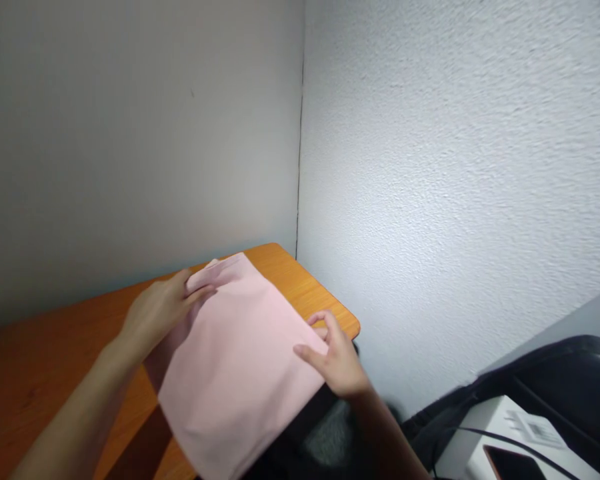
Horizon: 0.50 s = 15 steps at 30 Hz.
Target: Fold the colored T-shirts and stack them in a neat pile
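Observation:
A pink piece of folded fabric (245, 353) is held up between both hands, tilted over the near edge of the wooden table (290, 277). My left hand (165, 300) grips its upper left edge, thumb on the near face and the other fingers mostly hidden behind. At the right edge, my right hand (335, 360) pinches the fabric between thumb and fingers. The cloth has soft creases near the left hand, and its lower corner hangs towards me.
Plain walls meet in a corner behind the table. At the lower right, a white box (485, 427) bears a dark phone (513, 463) and a black cable (510, 437). A black chair or bag-like item (575, 380) stands beside it.

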Motion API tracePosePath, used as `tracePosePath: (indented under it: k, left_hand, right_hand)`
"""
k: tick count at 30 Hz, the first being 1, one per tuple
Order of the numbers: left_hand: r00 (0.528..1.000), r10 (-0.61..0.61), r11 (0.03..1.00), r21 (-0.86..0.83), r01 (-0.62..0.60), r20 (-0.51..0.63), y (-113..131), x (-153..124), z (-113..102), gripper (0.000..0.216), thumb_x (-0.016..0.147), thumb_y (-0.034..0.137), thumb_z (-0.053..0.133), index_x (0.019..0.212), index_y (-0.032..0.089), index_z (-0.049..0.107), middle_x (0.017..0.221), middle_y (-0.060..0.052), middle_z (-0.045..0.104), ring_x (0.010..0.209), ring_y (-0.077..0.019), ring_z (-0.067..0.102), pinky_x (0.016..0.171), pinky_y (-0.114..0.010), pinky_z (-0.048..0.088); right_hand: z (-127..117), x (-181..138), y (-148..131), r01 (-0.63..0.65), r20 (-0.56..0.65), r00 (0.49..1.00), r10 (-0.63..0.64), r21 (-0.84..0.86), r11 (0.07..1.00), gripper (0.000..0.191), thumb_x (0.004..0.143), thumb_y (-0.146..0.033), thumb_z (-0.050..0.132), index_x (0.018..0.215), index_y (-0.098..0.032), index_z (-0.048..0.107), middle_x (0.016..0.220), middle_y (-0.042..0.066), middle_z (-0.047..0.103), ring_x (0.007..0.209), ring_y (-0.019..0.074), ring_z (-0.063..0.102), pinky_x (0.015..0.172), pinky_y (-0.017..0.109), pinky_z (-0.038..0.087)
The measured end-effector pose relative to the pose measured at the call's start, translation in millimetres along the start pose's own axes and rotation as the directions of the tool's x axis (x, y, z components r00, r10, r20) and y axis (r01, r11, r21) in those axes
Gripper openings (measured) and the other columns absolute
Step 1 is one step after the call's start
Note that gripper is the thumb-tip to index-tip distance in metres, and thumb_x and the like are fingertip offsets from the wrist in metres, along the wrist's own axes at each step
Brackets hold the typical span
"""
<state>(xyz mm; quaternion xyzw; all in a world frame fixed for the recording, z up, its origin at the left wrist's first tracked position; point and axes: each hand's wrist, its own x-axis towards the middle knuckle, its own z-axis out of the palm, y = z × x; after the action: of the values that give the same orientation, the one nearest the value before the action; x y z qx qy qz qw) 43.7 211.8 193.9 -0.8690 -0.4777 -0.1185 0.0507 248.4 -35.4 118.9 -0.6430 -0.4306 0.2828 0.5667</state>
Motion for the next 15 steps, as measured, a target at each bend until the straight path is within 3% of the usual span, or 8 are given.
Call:
tracePosePath:
  k: [3, 5, 9, 12, 15]
  left_hand:
    - [0.985, 0.144, 0.987, -0.060, -0.150, -0.095, 50, 30, 1, 0.060, 0.093, 0.059, 0.036, 0.124, 0.010, 0.048, 0.104, -0.013, 0.068, 0.097, -0.0291, 0.064, 0.080, -0.033, 0.046]
    - [0.962, 0.234, 0.963, -0.102, -0.249, -0.143, 80, 27, 18, 0.054, 0.095, 0.047, 0.040, 0.133, 0.008, 0.043, 0.123, -0.017, 0.061, 0.115, -0.0292, 0.057, 0.095, -0.037, 0.043]
    - [0.903, 0.426, 0.892, -0.195, -0.408, 0.057, 127, -25, 80, 0.056, 0.096, 0.047, 0.038, 0.138, 0.010, 0.044, 0.145, -0.018, 0.046, 0.137, -0.0311, 0.039, 0.111, -0.044, 0.031]
    - [0.864, 0.447, 0.890, -0.212, -0.403, 0.233, 149, -63, 121, 0.072, 0.094, 0.059, 0.033, 0.145, 0.008, 0.038, 0.155, -0.020, 0.029, 0.145, -0.0362, 0.021, 0.114, -0.052, 0.026]
    - [0.855, 0.433, 0.900, -0.193, -0.391, 0.287, 159, -74, 134, 0.082, 0.092, 0.062, 0.032, 0.148, 0.003, 0.031, 0.156, -0.024, 0.018, 0.145, -0.0386, 0.010, 0.115, -0.056, 0.020]
  right_hand:
    - [-46, 27, 20, -0.047, -0.117, 0.992, 0.034, -0.108, 0.993, 0.043, 0.079, -0.039, 0.065, 0.112, -0.023, 0.042, 0.084, 0.000, 0.069, 0.068, 0.0177, 0.064, 0.060, 0.027, 0.046]
    - [-71, 40, 43, -0.118, -0.212, 0.976, 0.058, -0.287, 0.950, 0.043, 0.078, -0.037, 0.064, 0.113, -0.021, 0.045, 0.084, 0.002, 0.069, 0.070, 0.0195, 0.065, 0.063, 0.029, 0.047]
    - [-93, 48, 92, -0.245, -0.366, 0.931, -0.006, -0.635, 0.733, 0.035, 0.080, -0.026, 0.057, 0.114, -0.017, 0.054, 0.101, 0.010, 0.068, 0.094, 0.0244, 0.065, 0.081, 0.034, 0.046]
    - [-92, 47, 113, -0.213, -0.358, 0.931, -0.076, -0.699, 0.682, 0.035, 0.083, -0.023, 0.051, 0.118, -0.018, 0.055, 0.112, 0.010, 0.066, 0.103, 0.0243, 0.062, 0.088, 0.033, 0.044]
    - [-89, 47, 116, -0.221, -0.377, 0.921, -0.100, -0.715, 0.663, 0.037, 0.086, -0.024, 0.047, 0.122, -0.016, 0.053, 0.113, 0.011, 0.065, 0.103, 0.0256, 0.061, 0.088, 0.035, 0.044]
